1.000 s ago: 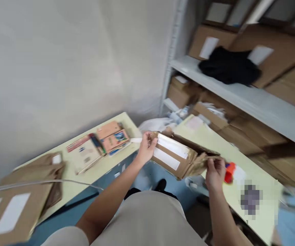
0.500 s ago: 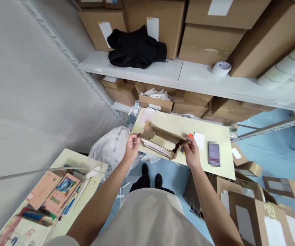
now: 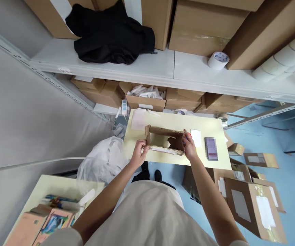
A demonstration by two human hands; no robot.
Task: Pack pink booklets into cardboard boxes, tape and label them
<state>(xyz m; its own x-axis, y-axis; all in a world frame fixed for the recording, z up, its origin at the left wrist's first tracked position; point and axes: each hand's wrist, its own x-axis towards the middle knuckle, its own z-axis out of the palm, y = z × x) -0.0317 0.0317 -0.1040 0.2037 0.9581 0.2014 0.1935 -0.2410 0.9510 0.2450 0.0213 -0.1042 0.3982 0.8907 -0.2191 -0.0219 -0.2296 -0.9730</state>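
Observation:
A torn, bottomless cardboard box [image 3: 166, 131] with ragged edges is held just at or over the pale yellow table [image 3: 147, 160]; whether it touches the top I cannot tell. My left hand [image 3: 139, 153] is closed on its near left corner. At its right end, my right hand [image 3: 188, 145] grips the cardboard wall. Through the open frame the tabletop shows. Something red and blue peeks out behind my right hand, mostly hidden. Right of that hand lie a white card [image 3: 196, 138] and a blurred purple item [image 3: 211, 149].
A grey shelf [image 3: 163, 73] with cartons, a black garment [image 3: 111, 34] and a tape roll [image 3: 218, 60] rises behind the table. A translucent plastic bag [image 3: 101, 160] stands left, near a side table holding pink boxes [image 3: 25, 229]. Opened cartons [image 3: 242, 203] crowd the floor at right.
The box has tipped from a slant to nearly level, its right end raised relative to the left. Both hands keep their grip. My view has shifted, bringing the shelf closer.

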